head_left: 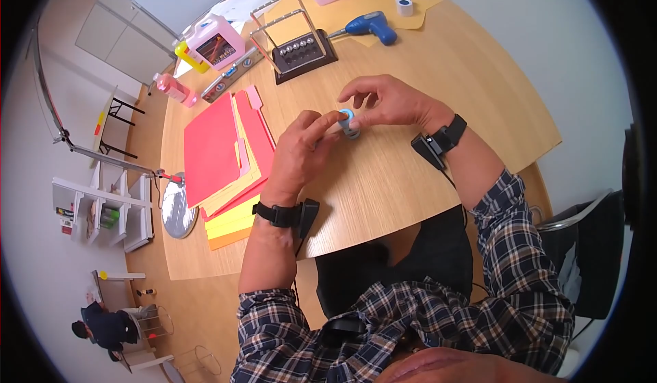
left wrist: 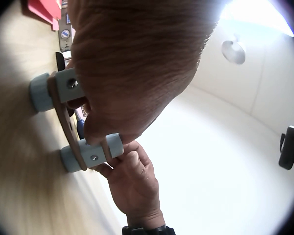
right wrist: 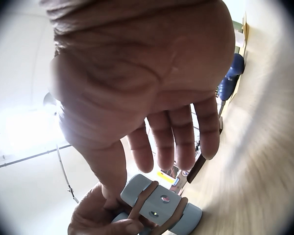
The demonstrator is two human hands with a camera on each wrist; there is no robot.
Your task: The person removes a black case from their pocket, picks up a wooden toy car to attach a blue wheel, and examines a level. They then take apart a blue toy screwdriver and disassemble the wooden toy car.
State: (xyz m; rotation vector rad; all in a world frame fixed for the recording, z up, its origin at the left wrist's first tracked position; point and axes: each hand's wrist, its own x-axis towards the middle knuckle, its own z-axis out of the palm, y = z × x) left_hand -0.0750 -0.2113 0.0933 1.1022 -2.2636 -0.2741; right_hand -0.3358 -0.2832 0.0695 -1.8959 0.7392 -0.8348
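Blue piece point(right wrist: 188, 219) pinched in left grip point(head_left: 301, 145); right grip point(head_left: 399, 104) wide. Brown bands point(right wrist: 146, 198) seemingly fitted; remaining work unclear.

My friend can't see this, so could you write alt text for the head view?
A person's left hand grips a small pale blue object over a wooden table, the right hand close beside it. Red and yellow folders lie to the left; a Newton's cradle and blue power tool sit beyond.
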